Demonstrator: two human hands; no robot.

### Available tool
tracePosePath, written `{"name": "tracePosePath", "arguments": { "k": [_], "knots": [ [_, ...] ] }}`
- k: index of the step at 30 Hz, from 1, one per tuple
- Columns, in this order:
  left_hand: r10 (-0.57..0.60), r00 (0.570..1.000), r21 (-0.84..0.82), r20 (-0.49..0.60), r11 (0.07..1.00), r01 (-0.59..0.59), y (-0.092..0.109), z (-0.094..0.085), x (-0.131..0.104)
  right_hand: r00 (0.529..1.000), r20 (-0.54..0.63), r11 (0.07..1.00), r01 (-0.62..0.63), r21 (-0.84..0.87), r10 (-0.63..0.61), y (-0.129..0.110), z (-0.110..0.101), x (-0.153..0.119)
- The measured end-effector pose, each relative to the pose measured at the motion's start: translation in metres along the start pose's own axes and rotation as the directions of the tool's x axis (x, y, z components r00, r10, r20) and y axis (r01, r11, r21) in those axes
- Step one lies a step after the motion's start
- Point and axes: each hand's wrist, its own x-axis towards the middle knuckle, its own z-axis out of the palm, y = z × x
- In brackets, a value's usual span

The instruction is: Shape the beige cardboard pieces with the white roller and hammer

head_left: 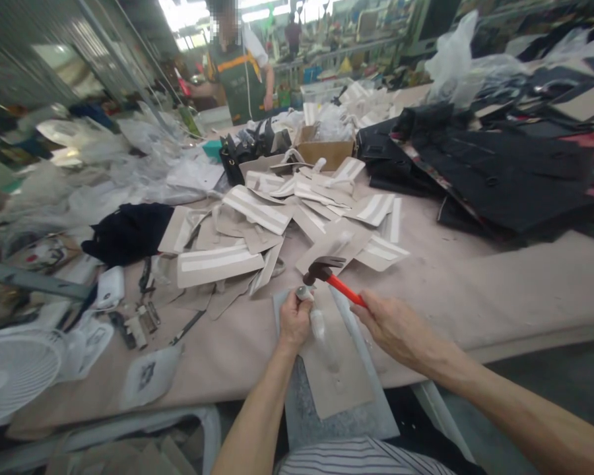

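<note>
gripping an orange hammer (344, 289) in the right hand (393, 328) above the far end of the board (299, 412), left hand (296, 321) pinches a small rod (304, 293) there. beige panel (339, 379) lies on the board, loose panels (257, 210) beyond it.

Bright white light (184, 16) glared at the top, far back. The edges looked smeary and stretched, and shadows on the table (455, 290) were soft.

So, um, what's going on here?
A person's right hand grips an orange-handled claw hammer, its head close to a short round-ended tool in the left hand. I can't tell if they touch. A beige panel lies below on a grey board, and more panels with white strips are heaped on the table.
</note>
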Motion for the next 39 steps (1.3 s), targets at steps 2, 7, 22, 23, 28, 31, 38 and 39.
{"name": "tracePosePath", "arguments": {
  "k": [2, 7, 22, 23, 28, 31, 38, 39],
  "knots": [
    [0.0, 1.0, 0.007, 0.008, 1.0, 0.0, -0.001, 0.0, 0.0, 1.0, -0.001, 1.0, 0.013, -0.006, -0.013, -0.002, -0.001, 0.001],
    [0.009, 1.0, 0.013, 0.019, 1.0, -0.009, -0.004, 0.001, 0.0, 0.998, -0.016, 0.998, 0.059, -0.007, -0.06, -0.006, -0.006, 0.001],
    [0.049, 0.993, 0.025, 0.109, 0.998, -0.052, 0.0, -0.004, -0.001, 0.989, 0.012, 0.979, 0.145, -0.141, -0.145, -0.011, -0.015, 0.001],
    [0.057, 0.991, 0.02, 0.119, 0.998, -0.06, -0.001, -0.004, -0.001, 0.985, -0.014, 0.974, 0.167, -0.152, -0.171, -0.011, -0.017, 0.001],
    [0.081, 0.989, 0.07, 0.126, 0.993, -0.091, -0.002, -0.002, -0.003, 0.964, -0.109, 0.954, 0.217, -0.208, -0.243, -0.008, -0.012, -0.005],
    [0.093, 0.989, 0.116, 0.115, 0.988, -0.106, -0.003, 0.0, -0.004, 0.956, -0.024, 0.925, 0.278, -0.258, -0.293, -0.002, -0.012, -0.006],
    [0.113, 0.986, 0.096, 0.123, 0.987, -0.125, -0.006, 0.001, -0.003, 0.809, -0.539, 0.968, 0.247, -0.054, -0.237, -0.027, -0.065, -0.002],
    [0.113, 0.986, 0.095, 0.123, 0.988, -0.125, -0.006, 0.001, -0.003, 0.768, -0.604, 0.97, 0.242, -0.036, -0.214, -0.029, -0.062, -0.003]
  ]
}}
